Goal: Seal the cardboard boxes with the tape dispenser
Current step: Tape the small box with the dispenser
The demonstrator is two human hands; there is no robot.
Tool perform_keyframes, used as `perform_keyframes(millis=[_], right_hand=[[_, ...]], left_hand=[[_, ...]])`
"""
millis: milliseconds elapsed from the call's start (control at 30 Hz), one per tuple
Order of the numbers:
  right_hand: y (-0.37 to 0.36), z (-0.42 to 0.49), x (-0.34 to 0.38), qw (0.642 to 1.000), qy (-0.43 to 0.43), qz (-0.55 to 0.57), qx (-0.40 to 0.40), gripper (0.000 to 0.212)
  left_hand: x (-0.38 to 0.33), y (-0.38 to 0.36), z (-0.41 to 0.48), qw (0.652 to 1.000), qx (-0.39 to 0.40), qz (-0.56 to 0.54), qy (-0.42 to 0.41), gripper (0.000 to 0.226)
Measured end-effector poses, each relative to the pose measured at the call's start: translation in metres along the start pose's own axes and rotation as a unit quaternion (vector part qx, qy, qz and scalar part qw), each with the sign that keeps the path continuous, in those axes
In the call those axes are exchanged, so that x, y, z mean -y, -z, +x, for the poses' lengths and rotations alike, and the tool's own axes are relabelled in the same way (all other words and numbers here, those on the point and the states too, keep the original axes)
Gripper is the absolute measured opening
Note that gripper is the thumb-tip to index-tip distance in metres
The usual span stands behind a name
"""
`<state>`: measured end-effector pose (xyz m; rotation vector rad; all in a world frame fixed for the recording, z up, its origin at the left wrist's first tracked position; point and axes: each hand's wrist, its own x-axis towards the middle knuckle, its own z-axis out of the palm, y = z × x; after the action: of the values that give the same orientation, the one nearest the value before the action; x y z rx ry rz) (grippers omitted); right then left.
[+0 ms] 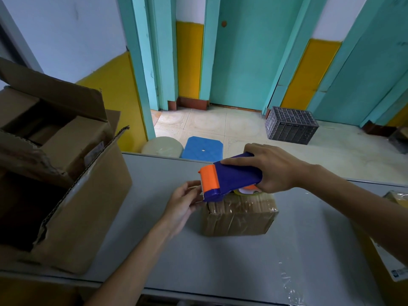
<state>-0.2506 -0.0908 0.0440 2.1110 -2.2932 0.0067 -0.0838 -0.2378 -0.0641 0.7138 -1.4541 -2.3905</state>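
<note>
Right hand point(273, 171) clamps the dispenser point(234, 177) (blue, orange cutter), which rests atop the box point(238, 219) on the table point(220, 261). Left hand point(183, 202), fingers half-bent, touches the box's left end below the cutter; any pinch is indiscernible.

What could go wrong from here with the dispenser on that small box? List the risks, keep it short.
1. The left hand has its fingertips right beside the toothed cutter on the tape dispenser; a quick pull by the right hand could nick them.
2. The small cardboard box sits on the smooth table, neither hand clearly pinning it, so it may slide and the tape wrinkle.
</note>
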Motion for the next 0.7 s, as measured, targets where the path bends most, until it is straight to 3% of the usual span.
perform_keyframes(millis=[133, 333, 600, 700], right_hand=[[0.006, 0.0, -0.002, 1.0, -0.004, 0.008, -0.002, 0.078], [0.012, 0.0, -0.001, 1.0, -0.003, 0.006, 0.006, 0.081], [0.027, -0.001, -0.005, 0.999, -0.016, -0.008, 0.037, 0.079], [0.03, -0.002, -0.01, 0.998, -0.03, -0.005, 0.059, 0.077]], left_hand=[[-0.006, 0.0, 0.002, 0.999, -0.032, -0.014, 0.008, 0.014], [-0.014, -0.002, -0.002, 0.998, -0.006, -0.02, 0.065, 0.015], [-0.018, -0.004, -0.005, 0.999, 0.0, 0.048, 0.016, 0.019], [-0.016, -0.006, -0.004, 0.99, 0.0, 0.136, -0.038, 0.012]])
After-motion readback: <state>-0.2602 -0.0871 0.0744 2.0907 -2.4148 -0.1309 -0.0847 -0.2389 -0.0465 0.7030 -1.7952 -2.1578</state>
